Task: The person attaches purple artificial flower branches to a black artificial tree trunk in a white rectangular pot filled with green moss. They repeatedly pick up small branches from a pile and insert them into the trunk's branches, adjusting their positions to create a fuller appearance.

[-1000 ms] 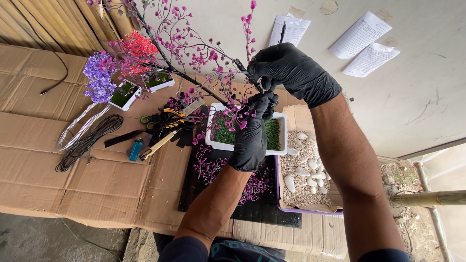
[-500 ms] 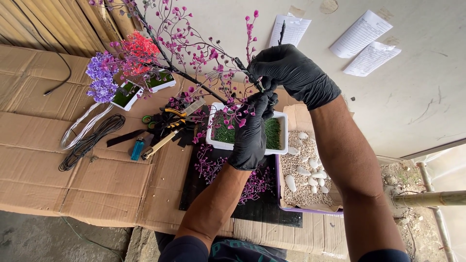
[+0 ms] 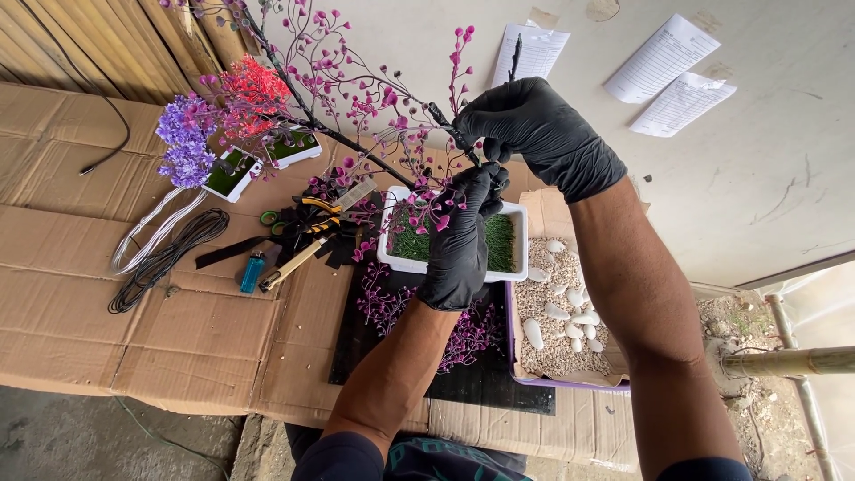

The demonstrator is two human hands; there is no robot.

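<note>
1. The left hand [image 3: 461, 239] covers part of the white planter [image 3: 512, 245].
2. The pink beaded tree [image 3: 356, 98] runs past the top edge.
3. Print on the paper sheets [image 3: 663, 76] is too small to make out.

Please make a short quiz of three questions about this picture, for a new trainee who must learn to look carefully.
1. True or false: both hands wear black gloves.
2. Multiple choice: What fills the white pot under the left hand? A) water B) green artificial grass C) sand
3. Short answer: What lies in the purple-rimmed tray beside the white pot?

Key
1. True. The left hand and the right hand are both gloved in black, and both grip the dark branch of the pink blossom tree.
2. B.
3. Small gravel with some larger white pebbles.
</note>
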